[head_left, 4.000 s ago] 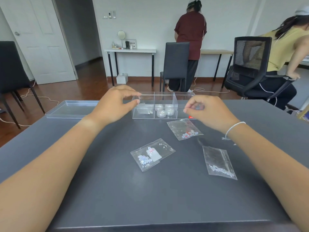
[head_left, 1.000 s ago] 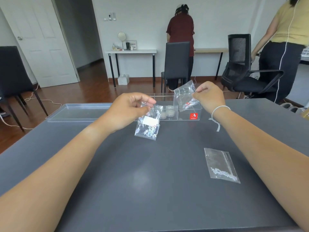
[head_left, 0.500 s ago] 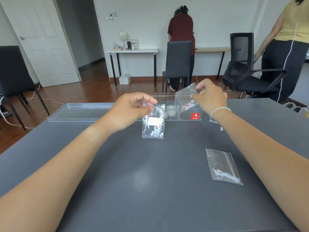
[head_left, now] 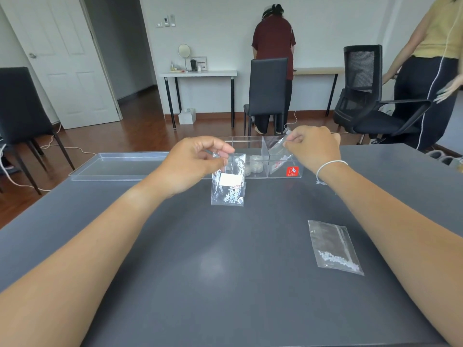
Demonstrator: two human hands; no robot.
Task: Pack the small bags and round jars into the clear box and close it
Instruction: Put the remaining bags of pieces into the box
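Clear box [head_left: 283, 171]: open, at far edge of grey table [head_left: 200, 271]; round jars [head_left: 255, 164] in middle compartment. Right hand [head_left: 313, 149] pinches bag with red beads [head_left: 278, 152] by top edge, lowering it into right compartment. Left hand [head_left: 193, 164] pinches labelled bag [head_left: 228, 181] by top, hanging above table, likely next in. Third bag [head_left: 334, 247] flat on table, near right. Lid [head_left: 120, 166] lies left of box, ready for closing.

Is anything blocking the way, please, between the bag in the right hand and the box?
Nothing visible does: the right hand holds its bag at the box, whose top is open, and the lid lies off to the left.
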